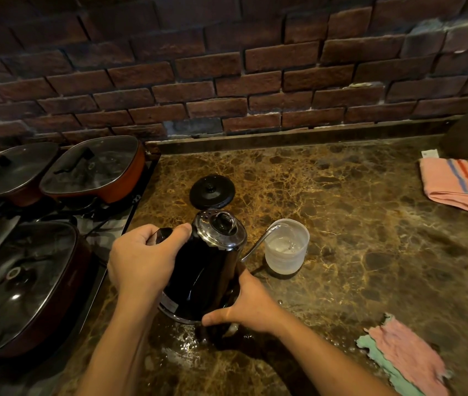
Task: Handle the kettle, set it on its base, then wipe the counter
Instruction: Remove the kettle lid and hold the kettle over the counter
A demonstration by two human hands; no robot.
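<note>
Mid-frame: left hand [141, 258] fingers curled round kettle [204, 270] handle, kettle tilted, spout over cup [287, 247]. Right hand [244, 304] cups kettle bottom, thumb spread.

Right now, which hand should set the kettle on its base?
Left hand: it grips the kettle by its handle, base just beyond. Right hand only steadies the bottom.

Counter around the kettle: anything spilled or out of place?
Yes. Water glistens on the counter by the tilted kettle, at. The kettle base sits bare behind.
</note>
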